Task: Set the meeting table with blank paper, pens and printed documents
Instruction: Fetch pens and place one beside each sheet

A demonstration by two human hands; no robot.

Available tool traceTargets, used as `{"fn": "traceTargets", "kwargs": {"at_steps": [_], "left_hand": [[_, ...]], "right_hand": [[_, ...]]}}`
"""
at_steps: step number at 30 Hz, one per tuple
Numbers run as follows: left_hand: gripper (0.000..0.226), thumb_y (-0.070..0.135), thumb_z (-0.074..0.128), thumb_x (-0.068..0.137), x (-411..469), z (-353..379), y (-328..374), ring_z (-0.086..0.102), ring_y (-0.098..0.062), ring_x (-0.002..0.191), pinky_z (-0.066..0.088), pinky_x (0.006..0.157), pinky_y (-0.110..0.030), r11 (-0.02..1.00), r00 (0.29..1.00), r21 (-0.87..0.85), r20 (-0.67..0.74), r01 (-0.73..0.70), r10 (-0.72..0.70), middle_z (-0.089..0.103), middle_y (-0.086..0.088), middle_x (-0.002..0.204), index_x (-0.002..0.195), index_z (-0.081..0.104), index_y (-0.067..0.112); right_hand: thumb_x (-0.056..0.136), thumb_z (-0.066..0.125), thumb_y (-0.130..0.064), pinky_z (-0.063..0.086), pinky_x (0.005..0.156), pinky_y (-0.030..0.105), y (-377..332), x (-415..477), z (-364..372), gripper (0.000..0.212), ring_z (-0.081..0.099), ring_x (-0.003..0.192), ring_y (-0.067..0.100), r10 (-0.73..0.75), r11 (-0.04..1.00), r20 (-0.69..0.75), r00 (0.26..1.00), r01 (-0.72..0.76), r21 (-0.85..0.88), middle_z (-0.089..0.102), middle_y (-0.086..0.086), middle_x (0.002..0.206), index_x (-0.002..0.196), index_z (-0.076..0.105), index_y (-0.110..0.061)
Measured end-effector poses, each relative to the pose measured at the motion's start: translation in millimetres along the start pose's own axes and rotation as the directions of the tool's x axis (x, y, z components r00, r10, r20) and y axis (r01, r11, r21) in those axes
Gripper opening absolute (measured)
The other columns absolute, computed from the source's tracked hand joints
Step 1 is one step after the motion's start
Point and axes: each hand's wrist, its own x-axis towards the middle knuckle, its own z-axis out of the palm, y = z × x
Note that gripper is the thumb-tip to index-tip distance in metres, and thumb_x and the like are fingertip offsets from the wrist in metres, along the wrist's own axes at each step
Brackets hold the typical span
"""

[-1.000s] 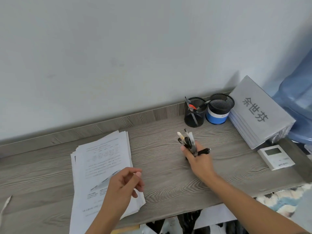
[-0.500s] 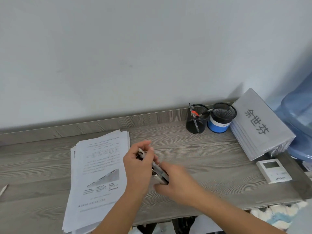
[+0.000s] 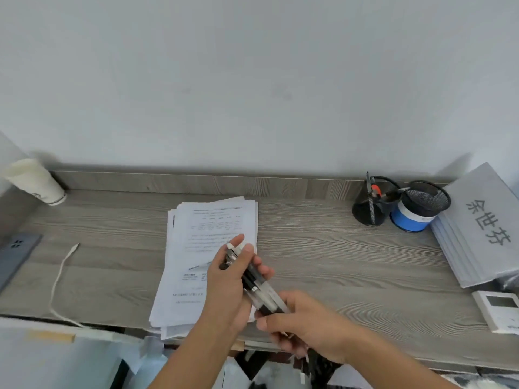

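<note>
Paper cup, tall and white (image 3: 35,181), is leaning at the back left corner of the grey wood-grain desk (image 3: 323,262). A stack of white printed documents (image 3: 207,237) is lying mid-desk, reaching the front edge. Above it the left hand (image 3: 227,287) is curling round the upper end of a bundle of black and white pens (image 3: 264,294), and the right hand (image 3: 309,324) is pinching its lower end, so both are grasping it. Pen gathering seems to be going on. Next, one hand should be taking the whole bundle, freeing the other for the papers. A black mesh pen holder (image 3: 369,206) is standing back right.
</note>
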Motion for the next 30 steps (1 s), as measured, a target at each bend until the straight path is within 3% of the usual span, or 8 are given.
{"fn": "traceTargets", "kwargs": {"at_steps": [3, 7, 9, 14, 17, 19, 23, 30], "left_hand": [[0.036, 0.000, 0.058, 0.091, -18.2, -18.1, 0.8, 0.056, -0.022, 0.049, 0.056, 0.055, -0.034, 0.986, 0.979, 0.062, -0.128, -0.153, 0.160, 0.063, -0.013, 0.070, 0.119, 0.060, 0.023], [0.029, 0.000, 0.058, 0.090, -56.4, -37.7, -3.1, 0.054, -0.022, 0.047, 0.051, 0.048, -0.032, 0.961, 0.917, 0.067, -0.287, -0.270, 0.278, 0.059, -0.013, 0.067, 0.113, 0.062, 0.018], [0.018, 0.001, 0.060, 0.088, -80.1, -45.9, -9.0, 0.056, -0.023, 0.046, 0.052, 0.047, -0.032, 0.946, 0.855, 0.062, -0.414, -0.317, 0.313, 0.060, -0.013, 0.065, 0.103, 0.060, 0.012], [0.012, 0.005, 0.063, 0.086, -148.6, -68.6, -49.9, 0.065, -0.032, 0.053, 0.058, 0.051, -0.036, 0.929, 0.650, 0.116, -0.684, -0.352, 0.332, 0.068, -0.017, 0.067, 0.096, 0.056, 0.003], [0.014, 0.006, 0.062, 0.089, -197.1, -82.4, -79.8, 0.068, -0.036, 0.056, 0.058, 0.050, -0.037, 0.929, 0.528, 0.130, -0.791, -0.348, 0.308, 0.069, -0.022, 0.073, 0.099, 0.055, 0.000], [0.011, 0.005, 0.060, 0.090, -230.0, -91.2, -97.2, 0.067, -0.034, 0.052, 0.057, 0.048, -0.036, 0.923, 0.461, 0.121, -0.837, -0.366, 0.293, 0.070, -0.023, 0.071, 0.097, 0.054, -0.002], [0.010, 0.007, 0.059, 0.092, -298.8, -112.4, -128.3, 0.066, -0.036, 0.050, 0.058, 0.053, -0.041, 0.921, 0.329, 0.177, -0.897, -0.348, 0.296, 0.070, -0.022, 0.070, 0.095, 0.053, -0.001], [0.011, 0.012, 0.061, 0.092, -442.9, -148.7, -192.1, 0.059, -0.036, 0.046, 0.048, 0.048, -0.038, 0.925, 0.147, 0.242, -0.944, -0.291, 0.294, 0.069, -0.022, 0.070, 0.096, 0.056, 0.003]], "right_hand": [[0.092, 0.061, -0.023, 0.030, 0.040, 0.019, 4.7, -0.7, 14.5, 0.012, 0.044, 0.048, 0.008, -0.037, 0.991, 0.100, 0.994, 0.049, -0.126, 0.052, -0.003, 0.062, 0.090, 0.053, -0.014], [0.092, 0.064, -0.030, 0.039, 0.044, 0.020, 8.8, -3.0, 24.9, 0.013, 0.057, 0.055, 0.009, -0.034, 0.959, 0.308, 0.951, 0.117, -0.256, 0.064, 0.000, 0.077, 0.093, 0.058, -0.018], [0.088, 0.068, -0.037, 0.042, 0.048, 0.025, 17.0, -6.6, 28.0, 0.018, 0.063, 0.066, 0.014, -0.023, 0.957, 0.372, 0.928, 0.129, -0.261, 0.068, 0.000, 0.084, 0.093, 0.062, -0.021], [0.088, 0.069, -0.033, 0.044, 0.048, 0.025, 54.9, -18.8, 33.9, 0.013, 0.054, 0.065, 0.024, 0.039, 0.930, 0.470, 0.882, 0.140, -0.339, 0.064, -0.008, 0.066, 0.092, 0.068, -0.020], [0.088, 0.070, -0.025, 0.043, 0.045, 0.021, 79.7, -34.7, 54.6, 0.010, 0.056, 0.055, 0.022, 0.134, 0.927, 0.584, 0.801, 0.108, -0.360, 0.064, 0.006, 0.066, 0.084, 0.069, -0.017], [0.087, 0.071, -0.026, 0.042, 0.044, 0.020, 95.1, -47.7, 73.1, 0.012, 0.056, 0.050, 0.014, 0.207, 0.904, 0.634, 0.745, 0.103, -0.416, 0.063, 0.005, 0.063, 0.085, 0.068, -0.014], [0.087, 0.071, -0.025, 0.041, 0.048, 0.015, 120.4, -72.8, 114.6, 0.008, 0.058, 0.050, 0.004, 0.319, 0.803, 0.701, 0.638, 0.211, -0.558, 0.063, -0.007, 0.058, 0.083, 0.066, -0.019], [0.090, 0.058, -0.023, 0.041, 0.050, 0.024, 170.9, -139.1, 201.9, 0.008, 0.053, 0.052, 0.012, 0.460, 0.653, 0.789, 0.408, 0.446, -0.612, 0.066, -0.003, 0.062, 0.084, 0.060, -0.018]]}}
